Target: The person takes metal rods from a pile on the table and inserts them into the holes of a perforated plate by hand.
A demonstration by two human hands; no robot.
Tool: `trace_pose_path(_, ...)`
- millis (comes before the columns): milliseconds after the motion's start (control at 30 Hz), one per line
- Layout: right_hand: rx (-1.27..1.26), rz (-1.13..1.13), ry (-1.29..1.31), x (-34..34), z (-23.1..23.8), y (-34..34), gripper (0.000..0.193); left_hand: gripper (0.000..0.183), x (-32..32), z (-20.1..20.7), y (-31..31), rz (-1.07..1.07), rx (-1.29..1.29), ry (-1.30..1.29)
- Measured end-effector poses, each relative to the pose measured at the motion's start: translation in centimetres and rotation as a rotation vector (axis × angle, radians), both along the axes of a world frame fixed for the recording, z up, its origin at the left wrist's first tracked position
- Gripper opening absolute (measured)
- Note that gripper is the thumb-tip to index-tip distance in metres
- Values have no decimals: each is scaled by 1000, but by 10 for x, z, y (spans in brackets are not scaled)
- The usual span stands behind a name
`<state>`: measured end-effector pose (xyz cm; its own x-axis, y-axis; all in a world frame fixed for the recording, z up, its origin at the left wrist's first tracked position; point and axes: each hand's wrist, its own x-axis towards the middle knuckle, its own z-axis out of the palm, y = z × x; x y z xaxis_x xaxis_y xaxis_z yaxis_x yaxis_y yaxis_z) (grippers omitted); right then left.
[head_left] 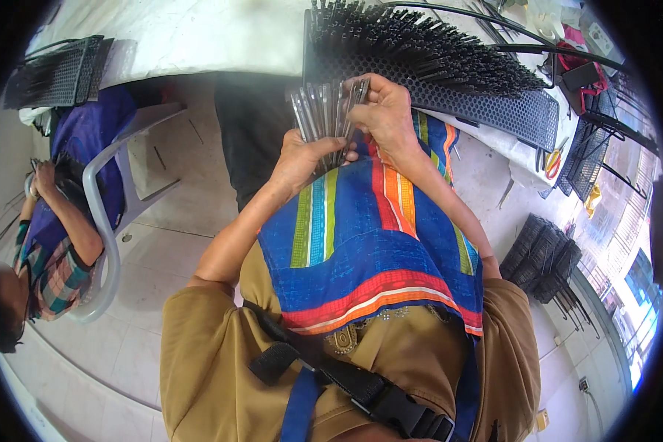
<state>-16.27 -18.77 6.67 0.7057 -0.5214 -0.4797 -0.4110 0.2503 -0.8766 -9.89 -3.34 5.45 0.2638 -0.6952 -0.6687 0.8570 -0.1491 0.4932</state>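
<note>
Before my lap I have a fan of thin, shiny grey strips (315,114), spread upright; their exact kind cannot be made out. My left hand (309,156) is closed round their lower ends, its thumb lying across the front. At the fan's right side my right hand (389,121) has its fingers bent and pinched on the upper part of the strips. A striped blue cloth (368,250) covers my lap below both hands. Just beyond my right hand, a dense mass of thin black sticks (420,48) lies on a black perforated metal panel (486,114).
A white-covered table (199,37) runs along the far side. Orange-handled scissors (552,163) hang near its right edge. Black mesh pieces (541,258) stand on the floor at right. A person (66,228) sits at left by a grey plastic chair (107,221), hands together.
</note>
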Motion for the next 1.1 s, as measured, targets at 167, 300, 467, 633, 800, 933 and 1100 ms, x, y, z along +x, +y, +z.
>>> trace_pose_path(167,35,-11,30,0,1,-2,28,24,1,0,-4,15,28,31)
trace_pose_path(300,-11,14,58,0,3,-1,24,26,2,0,-5,22,9,42)
trace_pose_path(467,54,11,56,-4,-1,-2,17,26,4,0,-4,12,-6,104)
trace_pose_path(633,44,3,26,-5,0,1,15,25,3,3,-5,0,-23,85)
trace_pose_path(800,29,-20,15,-8,-5,4,13,24,2,2,-4,17,-19,84)
trace_pose_path(933,-7,-44,14,-8,-4,6,14,23,0,4,-5,36,-16,94)
trace_pose_path(1100,-107,-6,54,-10,-7,4,14,22,-3,5,-5,26,17,39)
